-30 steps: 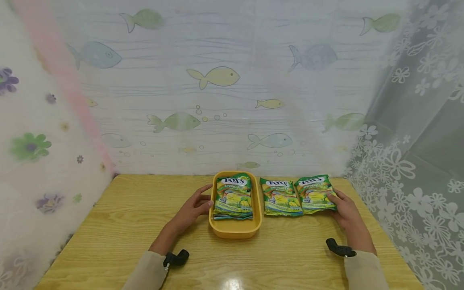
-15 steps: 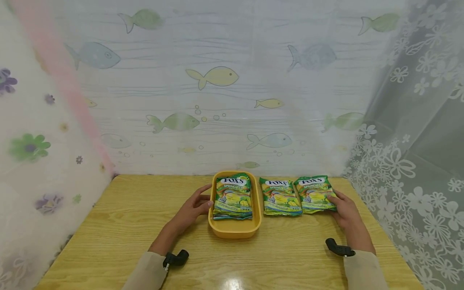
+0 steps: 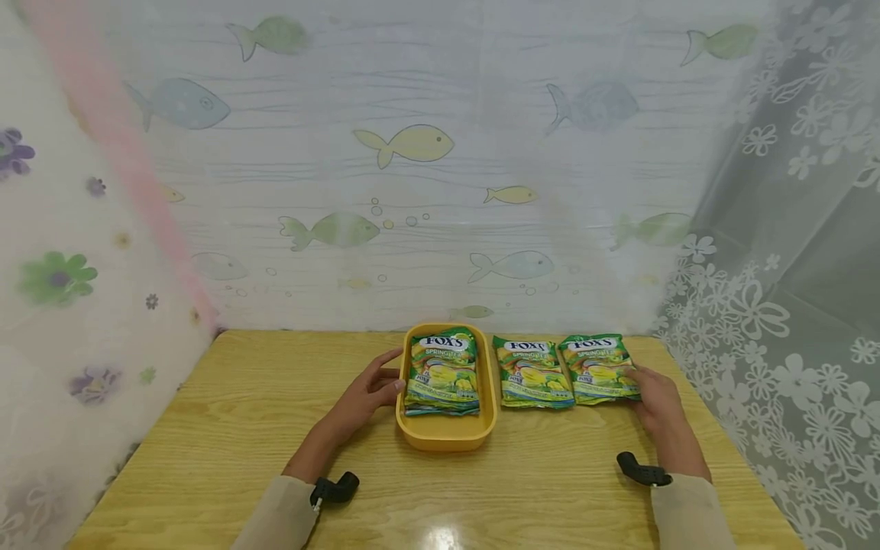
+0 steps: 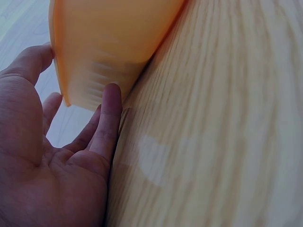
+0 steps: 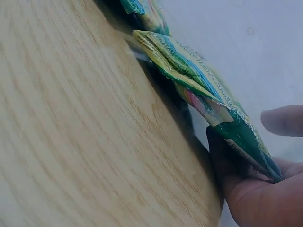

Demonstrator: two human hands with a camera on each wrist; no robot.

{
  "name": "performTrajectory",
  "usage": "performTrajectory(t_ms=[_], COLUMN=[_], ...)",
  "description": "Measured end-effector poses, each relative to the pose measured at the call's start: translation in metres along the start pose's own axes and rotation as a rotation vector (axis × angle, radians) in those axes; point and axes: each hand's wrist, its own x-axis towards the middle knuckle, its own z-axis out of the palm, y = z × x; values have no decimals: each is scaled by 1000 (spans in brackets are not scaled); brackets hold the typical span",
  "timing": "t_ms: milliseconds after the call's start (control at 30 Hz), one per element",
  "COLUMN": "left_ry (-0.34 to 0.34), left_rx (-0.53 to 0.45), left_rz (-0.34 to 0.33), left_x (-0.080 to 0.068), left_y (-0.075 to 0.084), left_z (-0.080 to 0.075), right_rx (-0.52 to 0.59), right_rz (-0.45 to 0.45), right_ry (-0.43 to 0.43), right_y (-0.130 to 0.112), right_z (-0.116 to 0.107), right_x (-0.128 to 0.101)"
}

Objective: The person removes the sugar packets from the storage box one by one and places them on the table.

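Note:
In the head view a yellow plastic tray [image 3: 447, 444] holds a stack of green Fox's Spring Tea candy bags [image 3: 443, 374]. My left hand [image 3: 360, 397] touches the tray's left side, thumb at the rim; the left wrist view shows its fingers extended along the outer wall. Right of the tray lie two more bag piles or bags, a nearer candy bag [image 3: 532, 374] and a right-hand candy bag [image 3: 598, 370]. At that last bag's right edge is my right hand [image 3: 656, 393]. In the right wrist view its fingers reach under the edge, while the thumb [image 5: 284, 120] stands apart above.
A wooden tabletop [image 3: 275, 382] carries everything. Behind it hangs a fish-print curtain [image 3: 412, 229]; a flower-patterned sheet [image 3: 777, 382] borders the right side. Black camera mounts [image 3: 334, 487] sit on both wrists.
My right thumb has drawn back slightly from the top of the right-hand candy bag. My left hand, the tray and the bags look the same.

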Motion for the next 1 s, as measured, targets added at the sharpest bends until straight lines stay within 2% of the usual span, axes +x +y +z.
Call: performTrajectory(t_ms=[200,533,700,1000], left_ry=[1,3,-1,1], left_rx=[0,6,3,6], left_rz=[-6,-15,-16,-19], left_x=[0,0,0,-2], left_y=[1,0,1,5], left_z=[0,0,0,0], right_rx=[-29,-76,-119,-170], right_rz=[-9,-78,-99,-169], right_ry=[71,58,79,64], right_y=[-4,-5,-10,-25], right_z=[-3,-7,-5,2], right_x=[-3,-8,-13,-22])
